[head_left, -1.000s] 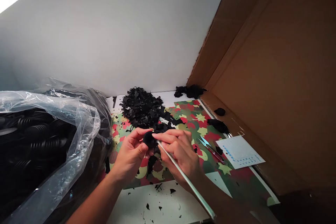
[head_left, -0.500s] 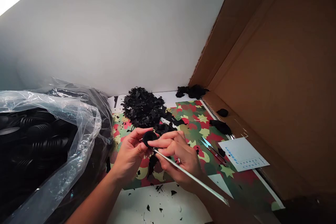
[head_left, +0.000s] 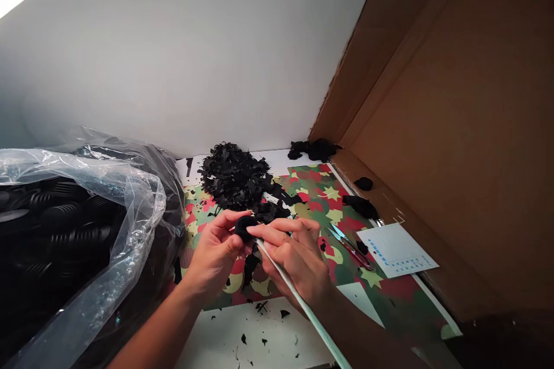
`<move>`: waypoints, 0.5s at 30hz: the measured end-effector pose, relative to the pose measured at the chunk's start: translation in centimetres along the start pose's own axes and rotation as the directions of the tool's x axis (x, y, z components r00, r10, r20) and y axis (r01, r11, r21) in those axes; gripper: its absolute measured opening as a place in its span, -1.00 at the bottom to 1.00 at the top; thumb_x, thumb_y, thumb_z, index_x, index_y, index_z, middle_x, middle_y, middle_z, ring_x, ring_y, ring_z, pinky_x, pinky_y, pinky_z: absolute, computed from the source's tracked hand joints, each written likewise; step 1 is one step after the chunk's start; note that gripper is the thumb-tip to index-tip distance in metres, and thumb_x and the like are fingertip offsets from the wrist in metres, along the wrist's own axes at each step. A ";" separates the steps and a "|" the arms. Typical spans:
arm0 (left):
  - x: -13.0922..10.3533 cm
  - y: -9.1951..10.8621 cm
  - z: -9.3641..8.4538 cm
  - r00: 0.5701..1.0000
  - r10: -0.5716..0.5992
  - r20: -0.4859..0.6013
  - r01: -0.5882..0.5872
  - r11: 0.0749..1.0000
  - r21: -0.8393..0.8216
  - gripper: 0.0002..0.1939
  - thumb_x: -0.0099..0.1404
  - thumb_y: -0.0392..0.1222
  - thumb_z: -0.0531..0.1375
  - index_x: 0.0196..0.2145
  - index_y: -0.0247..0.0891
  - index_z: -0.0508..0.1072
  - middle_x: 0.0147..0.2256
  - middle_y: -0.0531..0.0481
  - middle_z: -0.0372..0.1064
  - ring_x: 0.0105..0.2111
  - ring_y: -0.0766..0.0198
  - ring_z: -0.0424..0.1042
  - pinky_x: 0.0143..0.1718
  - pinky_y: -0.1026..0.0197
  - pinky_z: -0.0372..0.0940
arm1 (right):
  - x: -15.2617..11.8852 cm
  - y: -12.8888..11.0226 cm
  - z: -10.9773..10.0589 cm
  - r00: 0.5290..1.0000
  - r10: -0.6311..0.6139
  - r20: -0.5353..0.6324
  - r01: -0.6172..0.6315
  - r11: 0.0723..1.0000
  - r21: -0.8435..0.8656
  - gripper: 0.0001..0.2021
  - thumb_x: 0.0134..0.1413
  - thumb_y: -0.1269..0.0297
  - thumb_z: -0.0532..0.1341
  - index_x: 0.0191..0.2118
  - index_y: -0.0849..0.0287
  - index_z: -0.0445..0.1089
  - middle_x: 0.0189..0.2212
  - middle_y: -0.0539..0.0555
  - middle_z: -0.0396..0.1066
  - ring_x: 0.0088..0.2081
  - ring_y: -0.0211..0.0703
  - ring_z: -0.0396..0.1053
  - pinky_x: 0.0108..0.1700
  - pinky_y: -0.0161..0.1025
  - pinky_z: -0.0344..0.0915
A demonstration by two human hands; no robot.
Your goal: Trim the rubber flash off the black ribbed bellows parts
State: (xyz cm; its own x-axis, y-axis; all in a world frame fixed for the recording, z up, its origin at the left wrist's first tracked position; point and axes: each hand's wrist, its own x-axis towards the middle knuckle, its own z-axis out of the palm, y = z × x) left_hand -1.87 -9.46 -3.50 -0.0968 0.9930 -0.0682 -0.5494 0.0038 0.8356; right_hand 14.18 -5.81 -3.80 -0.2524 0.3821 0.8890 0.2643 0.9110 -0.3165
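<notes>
Between the thumb and fingers of my left hand (head_left: 215,248) is a small round black part (head_left: 244,228) with a hollow, cup-like face. My right hand (head_left: 294,253) grips a thin pale rod (head_left: 298,298), its tip close to the part's right edge and its other end slanting down to the right. A right fingertip also touches the black part. What the rod's tip does at the part is too small to tell. Behind both hands lies a heap of black scraps (head_left: 236,176) on a camouflage-patterned sheet (head_left: 314,184).
An open clear plastic bag (head_left: 147,196) full of black ribbed parts (head_left: 64,213) stands at the left. Scissors-like snips (head_left: 350,247) and a white card (head_left: 398,249) lie at the right, beside a cardboard wall (head_left: 454,127). Black pieces (head_left: 318,150) sit at the back.
The rod has swung to a steeper slant, its far end now lower in view. My right hand has turned slightly, and the black part appears tilted. The view has shifted a little.
</notes>
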 end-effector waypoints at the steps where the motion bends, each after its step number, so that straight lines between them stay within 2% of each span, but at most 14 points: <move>1: 0.0 0.0 0.0 1.000 0.006 0.007 -0.006 1.000 0.000 -0.53 -0.10 -0.05 0.61 -0.22 -0.24 0.69 -0.47 0.02 0.49 -0.60 0.45 0.33 -0.57 0.41 0.21 | 0.0 0.1 -0.1 1.000 0.002 -0.015 -0.002 1.000 -0.009 -0.77 0.28 0.59 0.14 -0.24 0.05 0.32 -0.14 -0.03 0.68 -0.23 -0.12 0.52 -0.10 -0.04 0.18; 4: -0.1 0.0 0.0 0.999 0.031 0.025 -0.031 1.000 -0.007 -0.55 -0.09 -0.04 0.60 -0.24 -0.24 0.69 -0.48 0.02 0.48 -0.60 0.44 0.35 -0.58 0.41 0.19 | 0.1 0.4 -0.6 0.997 0.056 -0.054 -0.056 0.998 -0.003 -0.78 0.26 0.57 0.17 -0.25 0.04 0.32 -0.11 -0.01 0.67 -0.21 -0.08 0.50 -0.08 -0.01 0.20; 9: 0.0 0.0 0.1 0.997 0.068 0.035 -0.067 0.998 -0.010 -0.58 -0.08 -0.04 0.60 -0.26 -0.22 0.71 -0.48 -0.01 0.50 -0.57 0.39 0.39 -0.59 0.41 0.22 | 0.3 0.8 -1.2 0.973 0.225 0.056 -0.232 0.943 0.239 -0.81 0.24 0.50 0.22 -0.30 0.03 0.31 -0.13 -0.04 0.67 -0.22 -0.09 0.46 -0.09 -0.01 0.31; 12: 0.0 0.1 0.2 0.997 0.072 0.033 -0.071 0.997 -0.011 -0.59 -0.08 -0.05 0.60 -0.26 -0.23 0.71 -0.38 -0.08 0.58 -0.56 0.40 0.40 -0.57 0.40 0.25 | 0.4 0.6 -1.4 0.972 0.224 0.075 -0.236 0.921 0.310 -0.82 0.22 0.50 0.23 -0.32 0.03 0.33 -0.11 -0.02 0.67 -0.24 -0.08 0.46 -0.12 -0.01 0.34; 15: 0.0 0.1 0.2 0.998 0.064 0.007 -0.064 0.998 0.000 -0.57 -0.10 -0.05 0.60 -0.25 -0.23 0.72 -0.31 -0.14 0.63 -0.54 0.40 0.41 -0.55 0.39 0.27 | 0.5 0.5 -1.5 0.977 0.188 0.098 -0.210 0.928 0.308 -0.82 0.19 0.52 0.24 -0.29 0.03 0.36 -0.11 0.00 0.67 -0.23 -0.07 0.48 -0.15 -0.01 0.38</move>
State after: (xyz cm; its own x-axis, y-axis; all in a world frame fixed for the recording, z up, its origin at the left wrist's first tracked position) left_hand -1.82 -9.39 -3.30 -0.1264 0.9919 -0.0108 -0.5423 -0.0600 0.8380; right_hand 15.59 -5.43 -3.01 -0.2877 0.5602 0.7768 0.0113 0.8130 -0.5822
